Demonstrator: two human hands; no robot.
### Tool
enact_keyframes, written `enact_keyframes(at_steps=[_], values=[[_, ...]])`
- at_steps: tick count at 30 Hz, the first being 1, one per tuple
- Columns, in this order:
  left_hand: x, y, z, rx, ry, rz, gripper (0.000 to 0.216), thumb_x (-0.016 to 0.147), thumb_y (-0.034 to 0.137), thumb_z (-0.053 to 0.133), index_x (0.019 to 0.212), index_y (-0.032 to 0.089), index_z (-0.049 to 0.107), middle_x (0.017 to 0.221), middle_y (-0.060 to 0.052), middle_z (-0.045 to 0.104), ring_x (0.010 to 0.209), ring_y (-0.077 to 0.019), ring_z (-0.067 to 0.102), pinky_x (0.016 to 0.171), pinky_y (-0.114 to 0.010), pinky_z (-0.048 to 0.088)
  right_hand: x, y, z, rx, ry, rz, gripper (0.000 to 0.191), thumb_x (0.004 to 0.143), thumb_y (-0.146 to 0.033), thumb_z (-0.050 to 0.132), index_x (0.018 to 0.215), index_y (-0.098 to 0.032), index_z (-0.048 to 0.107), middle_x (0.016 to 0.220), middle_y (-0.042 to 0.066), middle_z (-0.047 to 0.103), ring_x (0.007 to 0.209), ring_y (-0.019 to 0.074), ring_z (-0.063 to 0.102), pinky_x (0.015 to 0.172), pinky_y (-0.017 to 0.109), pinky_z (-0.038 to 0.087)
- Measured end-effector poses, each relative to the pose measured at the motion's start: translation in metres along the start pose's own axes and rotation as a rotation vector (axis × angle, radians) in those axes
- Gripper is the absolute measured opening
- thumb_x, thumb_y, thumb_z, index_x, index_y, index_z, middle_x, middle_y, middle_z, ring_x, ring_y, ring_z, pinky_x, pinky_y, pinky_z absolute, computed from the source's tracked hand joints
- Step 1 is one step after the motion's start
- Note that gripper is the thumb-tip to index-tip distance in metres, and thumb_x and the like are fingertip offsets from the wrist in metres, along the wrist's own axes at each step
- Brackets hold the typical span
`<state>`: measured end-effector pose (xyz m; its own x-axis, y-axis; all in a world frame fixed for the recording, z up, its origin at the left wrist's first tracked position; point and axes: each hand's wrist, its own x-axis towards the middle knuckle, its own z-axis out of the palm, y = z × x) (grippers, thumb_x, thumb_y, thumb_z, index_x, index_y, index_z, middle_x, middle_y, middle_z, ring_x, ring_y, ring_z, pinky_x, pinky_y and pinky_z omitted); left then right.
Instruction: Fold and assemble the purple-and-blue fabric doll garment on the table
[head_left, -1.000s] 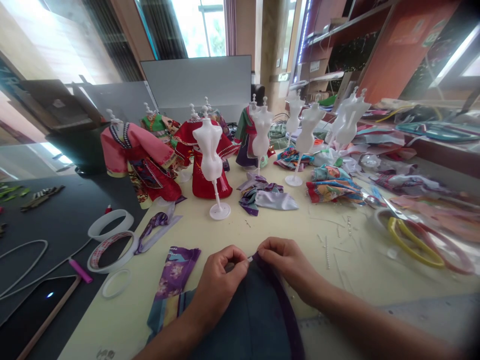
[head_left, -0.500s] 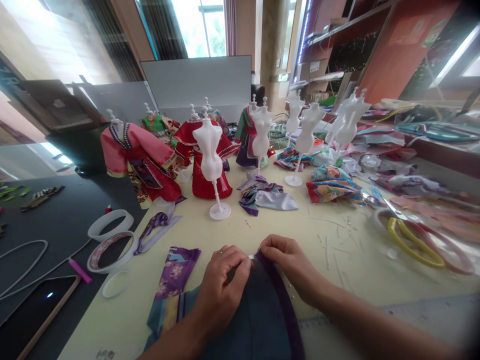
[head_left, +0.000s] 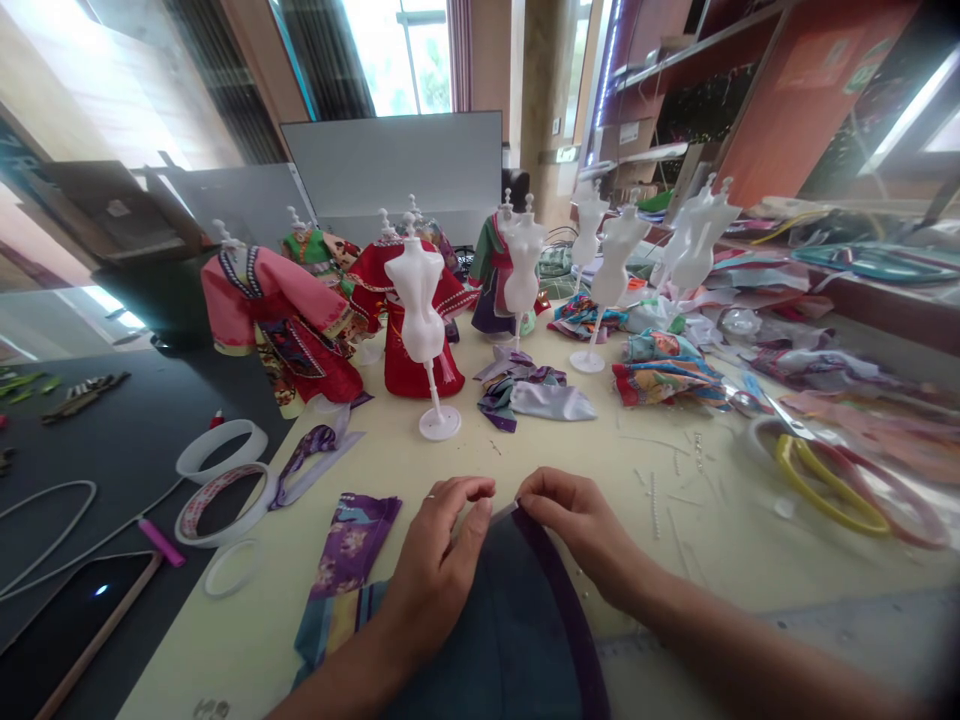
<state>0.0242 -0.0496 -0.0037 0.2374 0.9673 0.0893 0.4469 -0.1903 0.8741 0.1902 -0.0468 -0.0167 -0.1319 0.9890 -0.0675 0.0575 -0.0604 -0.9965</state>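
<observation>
Before the fingertips of the left hand and the right hand, a strip of pale bench gives room to pass forward, until the nearest white dress form, which stands upright in the way. To its right lie fabric scraps, low enough to reach over. Rightward, a hand can slide above a thin bead strip as far as the scissors; leftward, purple flowered cloth and a tape roll narrow the path.

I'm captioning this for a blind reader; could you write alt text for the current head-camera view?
A person's right hand pinches the purple-edged tip of a dark blue cloth; the left hand is beside it, thumb and forefinger apart. Beyond stand bare white dress forms and others in bright robes.
</observation>
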Motion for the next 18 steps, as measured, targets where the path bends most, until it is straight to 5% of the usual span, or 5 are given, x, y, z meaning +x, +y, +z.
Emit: enact_keyframes(at_steps=[6,18], values=[[0.0055,0.0021,-0.0006,-0.191,-0.217,-0.163,0.03,0.087,0.039,0.044,0.076,0.018,0.061,0.07,0.0,0.058,0.069,-0.0143,0.052,0.062,-0.022,0.041,-0.0009,0.0025,0.0009,-0.057,-0.014,-0.078,0.012,0.077,-0.021,0.053,0.068,-0.015,0.058,0.062,-0.003,0.051,0.059,0.0091,0.043,0.053,0.021,0.034],[0.0048,0.0048,-0.0004,-0.164,-0.161,-0.124,0.02,0.081,0.032,0.054,0.073,0.016,0.063,0.071,0.0,0.06,0.071,-0.015,0.054,0.064,-0.022,0.043,-0.0027,0.0006,0.0006,-0.074,-0.03,-0.094,0.015,0.079,-0.024,0.052,0.068,-0.016,0.058,0.062,-0.002,0.051,0.059,0.0101,0.044,0.053,0.021,0.034]])
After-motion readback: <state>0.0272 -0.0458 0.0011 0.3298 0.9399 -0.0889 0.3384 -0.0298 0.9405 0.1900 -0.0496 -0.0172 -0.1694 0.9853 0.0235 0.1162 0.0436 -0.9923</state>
